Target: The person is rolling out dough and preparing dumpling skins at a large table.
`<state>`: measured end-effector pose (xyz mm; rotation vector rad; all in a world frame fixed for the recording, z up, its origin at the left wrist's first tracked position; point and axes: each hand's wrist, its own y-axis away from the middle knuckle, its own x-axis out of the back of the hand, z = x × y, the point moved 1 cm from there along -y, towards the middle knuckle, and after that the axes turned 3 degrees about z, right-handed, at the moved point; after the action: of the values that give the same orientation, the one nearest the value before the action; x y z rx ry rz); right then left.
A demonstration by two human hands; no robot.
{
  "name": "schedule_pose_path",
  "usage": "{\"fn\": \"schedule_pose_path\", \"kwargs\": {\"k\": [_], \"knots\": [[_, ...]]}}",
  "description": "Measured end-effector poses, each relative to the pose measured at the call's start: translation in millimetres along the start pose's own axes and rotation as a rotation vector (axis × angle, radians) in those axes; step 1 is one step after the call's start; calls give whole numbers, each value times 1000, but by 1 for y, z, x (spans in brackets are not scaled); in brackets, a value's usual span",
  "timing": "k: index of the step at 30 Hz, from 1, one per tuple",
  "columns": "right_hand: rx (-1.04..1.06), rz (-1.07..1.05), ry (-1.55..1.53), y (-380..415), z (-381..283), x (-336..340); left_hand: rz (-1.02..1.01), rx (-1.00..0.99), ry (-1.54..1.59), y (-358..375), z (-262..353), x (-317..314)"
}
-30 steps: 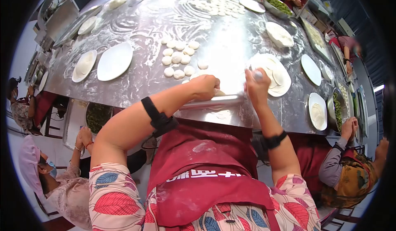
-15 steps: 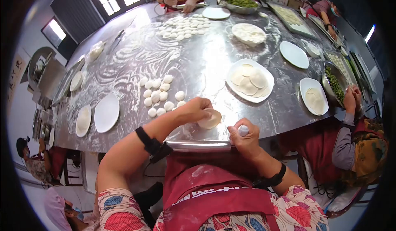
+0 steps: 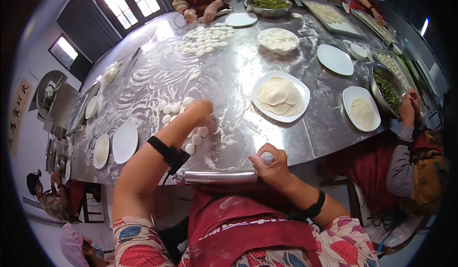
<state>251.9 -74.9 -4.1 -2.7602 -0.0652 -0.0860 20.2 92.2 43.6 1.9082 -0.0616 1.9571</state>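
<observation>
My left hand (image 3: pixel 200 113) reaches over a group of small round dough pieces (image 3: pixel 190 148) on the floured steel table, its fingers blurred and partly hidden behind the back of the hand. In my right hand (image 3: pixel 279 168), close to the table's front edge, the fingers are wrapped around a rolling pin (image 3: pixel 267 158). Only its pale rounded end shows above the fist. Beyond that hand, a white plate (image 3: pixel 257 113) carries a stack of thin round dough wrappers (image 3: pixel 277 97).
A bare white plate (image 3: pixel 125 143) and one with a wrapper lie at left. More dough pieces (image 3: pixel 205 40) and a bowl of white pieces (image 3: pixel 278 49) stand farther back. At right, a co-worker's hands (image 3: pixel 409 107) are beside a bowl of green filling (image 3: pixel 386 91).
My left hand has moved left and away from the front edge, to the dough pieces. The wrapper it held there is gone from that spot. My right hand keeps the rolling pin.
</observation>
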Motion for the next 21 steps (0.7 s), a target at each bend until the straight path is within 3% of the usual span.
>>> {"fn": "schedule_pose_path", "kwargs": {"k": [5, 8, 12, 18, 21], "knots": [[-31, 24, -14, 1, 5, -2, -27, 36, -37, 15, -16, -17], [-68, 68, -11, 1, 4, -4, 183, 33, 23, 3, -39, -38], [-61, 90, 6, 2, -1, -7, 211, -29, 191, 14, -52, -32], [-145, 95, -66, -2, -6, -11, 186, -4, 150, 17, -46, -28], [-166, 102, -68, -1, -9, -11, 278, -12, 302, 25, -37, -22]]}}
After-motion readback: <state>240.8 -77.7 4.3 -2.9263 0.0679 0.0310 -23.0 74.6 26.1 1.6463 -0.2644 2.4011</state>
